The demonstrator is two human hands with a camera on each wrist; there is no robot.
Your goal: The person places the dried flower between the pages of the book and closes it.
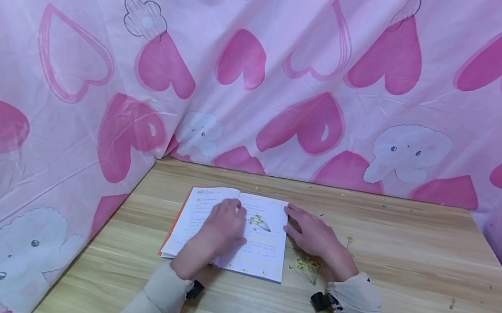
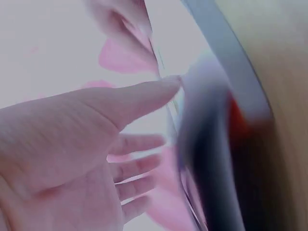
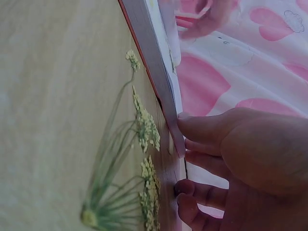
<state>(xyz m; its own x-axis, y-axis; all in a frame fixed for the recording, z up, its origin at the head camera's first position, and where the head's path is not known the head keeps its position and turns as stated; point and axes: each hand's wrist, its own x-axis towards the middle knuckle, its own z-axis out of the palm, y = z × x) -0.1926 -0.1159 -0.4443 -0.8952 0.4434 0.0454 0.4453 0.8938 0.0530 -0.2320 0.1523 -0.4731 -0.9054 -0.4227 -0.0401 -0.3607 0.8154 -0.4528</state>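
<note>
Left hand [image 1: 224, 223], fingers straight, is over the open book's [image 1: 262, 257] middle, covering some print; right hand [image 1: 314, 235], fingers loosely bent, touches its right edge. Between them, a yellow sprig [image 1: 258, 221] lies on the right page; another flower bunch [image 1: 308, 267] lies on the table [image 1: 405, 280] beside the book. Only the right wrist view shows the bunch's gathered stems [image 3: 98, 204] clearly.
</note>
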